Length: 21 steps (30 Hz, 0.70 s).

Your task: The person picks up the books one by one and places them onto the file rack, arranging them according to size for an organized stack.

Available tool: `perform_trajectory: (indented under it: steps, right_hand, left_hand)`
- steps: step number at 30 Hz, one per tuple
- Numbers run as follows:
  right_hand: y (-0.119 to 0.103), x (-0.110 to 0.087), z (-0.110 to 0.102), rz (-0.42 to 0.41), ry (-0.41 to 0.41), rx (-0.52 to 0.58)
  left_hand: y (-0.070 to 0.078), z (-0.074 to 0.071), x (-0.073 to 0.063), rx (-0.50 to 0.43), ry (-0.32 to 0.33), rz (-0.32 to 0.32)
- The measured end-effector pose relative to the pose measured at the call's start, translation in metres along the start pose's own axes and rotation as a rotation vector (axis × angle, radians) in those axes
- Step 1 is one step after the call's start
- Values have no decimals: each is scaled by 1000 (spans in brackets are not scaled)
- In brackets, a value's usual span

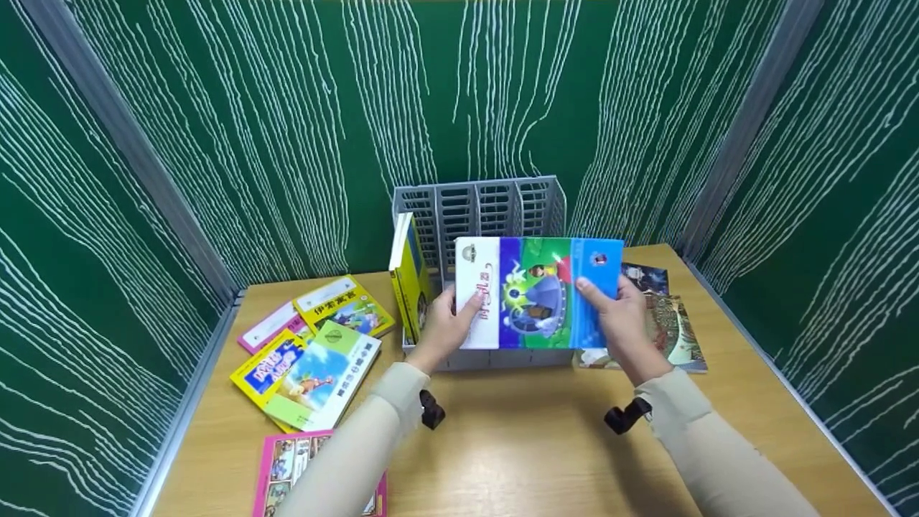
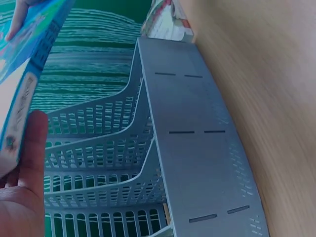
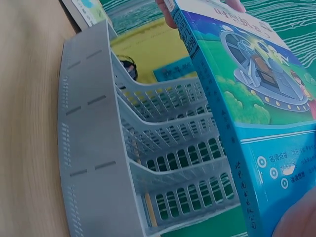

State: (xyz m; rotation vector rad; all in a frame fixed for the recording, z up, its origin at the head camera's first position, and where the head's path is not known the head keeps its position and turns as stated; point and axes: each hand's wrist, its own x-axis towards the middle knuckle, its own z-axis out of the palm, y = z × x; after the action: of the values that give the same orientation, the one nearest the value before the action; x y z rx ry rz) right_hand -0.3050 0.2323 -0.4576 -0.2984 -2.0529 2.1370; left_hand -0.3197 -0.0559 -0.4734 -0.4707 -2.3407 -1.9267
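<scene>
Both hands hold a children's book with a white, green and blue cover, turned sideways in front of a grey file rack. At its white end, the left hand grips it with the thumb on the cover. The blue end is in the right hand, its thumb also on the cover. In the right wrist view, the spine faces the rack's side. A yellow book stands upright in the rack's leftmost compartment; the other compartments show bare slatted walls.
Several overlapping books, including a yellow one and a green-and-white one, lie left of the rack. A pink-edged book is partly under the left sleeve. Darker books lie at right. Green walls enclose the wooden table.
</scene>
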Motion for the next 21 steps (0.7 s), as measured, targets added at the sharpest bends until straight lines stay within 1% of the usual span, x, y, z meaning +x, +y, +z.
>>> perform_trajectory:
  steps: [6, 11, 15, 18, 21]
  right_hand:
    - [6, -2, 8, -8, -5, 35]
    - [11, -2, 13, -1, -2, 67]
    - [14, -1, 17, 14, -9, 86]
    - [16, 0, 20, 30, -30, 105]
    - [17, 1, 22, 52, -64, 77]
  left_hand:
    - [-2, 3, 0, -29, 42, 20]
    - [0, 0, -2, -29, 52, 40]
    - [3, -4, -4, -9, 60, 65]
    - [6, -8, -4, 11, 62, 78]
    - [9, -15, -4, 25, 52, 76]
